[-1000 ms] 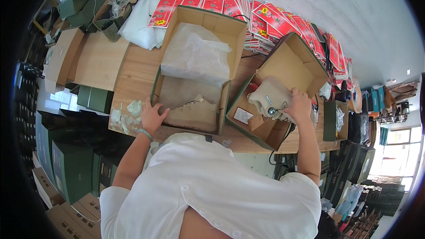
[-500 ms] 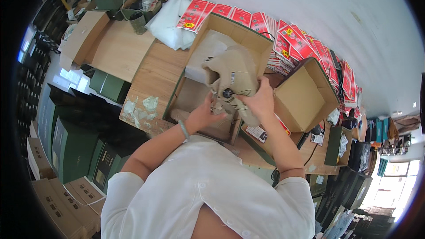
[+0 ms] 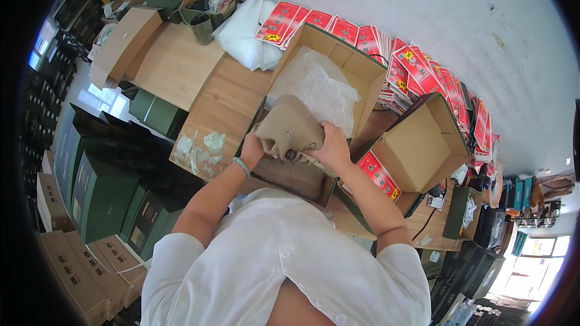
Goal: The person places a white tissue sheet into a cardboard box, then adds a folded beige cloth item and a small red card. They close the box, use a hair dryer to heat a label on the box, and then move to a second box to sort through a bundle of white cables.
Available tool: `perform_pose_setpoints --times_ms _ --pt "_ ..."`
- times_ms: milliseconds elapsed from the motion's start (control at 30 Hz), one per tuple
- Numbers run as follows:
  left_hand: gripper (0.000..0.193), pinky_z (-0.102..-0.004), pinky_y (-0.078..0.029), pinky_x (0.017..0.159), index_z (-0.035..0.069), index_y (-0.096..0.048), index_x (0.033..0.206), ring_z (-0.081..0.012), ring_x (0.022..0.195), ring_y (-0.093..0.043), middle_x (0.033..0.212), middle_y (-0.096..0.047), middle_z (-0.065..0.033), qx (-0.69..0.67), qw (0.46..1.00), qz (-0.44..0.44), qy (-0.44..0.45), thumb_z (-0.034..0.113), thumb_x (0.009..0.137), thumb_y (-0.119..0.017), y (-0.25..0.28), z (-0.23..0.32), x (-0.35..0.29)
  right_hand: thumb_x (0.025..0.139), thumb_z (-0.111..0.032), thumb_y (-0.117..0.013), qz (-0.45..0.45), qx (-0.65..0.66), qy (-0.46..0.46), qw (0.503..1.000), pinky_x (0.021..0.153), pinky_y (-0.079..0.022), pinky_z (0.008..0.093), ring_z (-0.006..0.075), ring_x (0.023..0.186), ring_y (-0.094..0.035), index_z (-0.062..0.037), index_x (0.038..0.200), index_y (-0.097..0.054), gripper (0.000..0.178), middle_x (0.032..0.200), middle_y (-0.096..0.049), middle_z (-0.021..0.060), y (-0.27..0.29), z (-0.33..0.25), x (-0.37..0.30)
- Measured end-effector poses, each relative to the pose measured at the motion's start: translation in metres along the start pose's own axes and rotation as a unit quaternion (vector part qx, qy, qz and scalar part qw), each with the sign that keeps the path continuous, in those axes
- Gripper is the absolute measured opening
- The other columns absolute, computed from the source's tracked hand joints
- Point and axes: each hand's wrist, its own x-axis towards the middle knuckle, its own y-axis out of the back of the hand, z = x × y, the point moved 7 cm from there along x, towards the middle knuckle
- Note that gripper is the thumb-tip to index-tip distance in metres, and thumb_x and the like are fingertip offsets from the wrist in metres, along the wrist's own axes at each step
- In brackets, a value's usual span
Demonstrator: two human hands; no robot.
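A tan boot (image 3: 292, 122) with a round dark dial and thin laces is held over an open shoebox (image 3: 367, 87), which is green outside and tan inside. My left hand (image 3: 252, 148) grips the boot's left side, with its fingertips partly hidden behind it. On the other side my right hand (image 3: 331, 147) is closed round the boot, thumb near the laces. White tissue paper (image 3: 320, 78) lies spread in the far part of the box. Below the boot, the near part of the box holds brown material that I cannot make out clearly.
To the right stands a second open box (image 3: 423, 145), with a red leaflet (image 3: 377, 175) beside its near-left edge. Red printed sheets (image 3: 417, 69) pile up along the wall. Paper scraps (image 3: 199, 150) lie on the table's left end. Dark green boxes (image 3: 103, 199) are stacked at the left.
The boot has shifted left and toward me within the box, uncovering more tissue paper. My left hand has moved from the laces to the boot's left side; my right hand keeps its hold.
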Motion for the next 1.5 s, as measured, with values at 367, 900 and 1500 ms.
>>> perform_pose_setpoints --times_ms 367,900,1500 --pt "0.051 -0.0451 -0.042 0.108 0.011 -0.042 0.145 -0.0272 0.128 -0.051 0.141 -0.053 -0.0100 -0.585 0.773 0.009 0.246 0.034 0.101 -0.051 -0.003 0.009 0.012 0.058 -0.034 -0.090 -0.114 -0.009 0.022 0.993 0.100 -0.044 0.0434 0.0381 0.115 -0.054 -0.0041 0.129 -0.050 0.087 0.121 -0.060 0.0194 -0.023 0.005 0.026" --pt "0.046 -0.0435 -0.048 0.103 0.007 -0.050 0.136 -0.0264 0.118 -0.060 0.130 -0.061 -0.0123 -0.346 0.822 0.004 0.453 0.039 0.105 -0.041 -0.002 -0.034 0.021 0.051 -0.034 -0.091 -0.182 -0.034 0.099 0.978 0.098 -0.046 0.0424 0.0372 0.115 -0.055 -0.0070 0.128 -0.054 0.089 0.121 -0.063 0.0160 -0.070 0.029 0.082" --pt "0.019 -0.0491 -0.043 0.093 0.012 -0.060 0.103 -0.0325 0.095 -0.057 0.094 -0.058 -0.0122 0.438 0.891 -0.046 -0.114 0.021 0.087 -0.061 -0.032 0.040 -0.053 0.064 -0.021 -0.086 -0.017 -0.154 0.028 0.987 0.092 -0.040 0.0482 0.0332 0.112 -0.052 -0.0095 0.120 -0.049 0.068 0.118 -0.059 0.0115 -0.086 0.022 0.060"
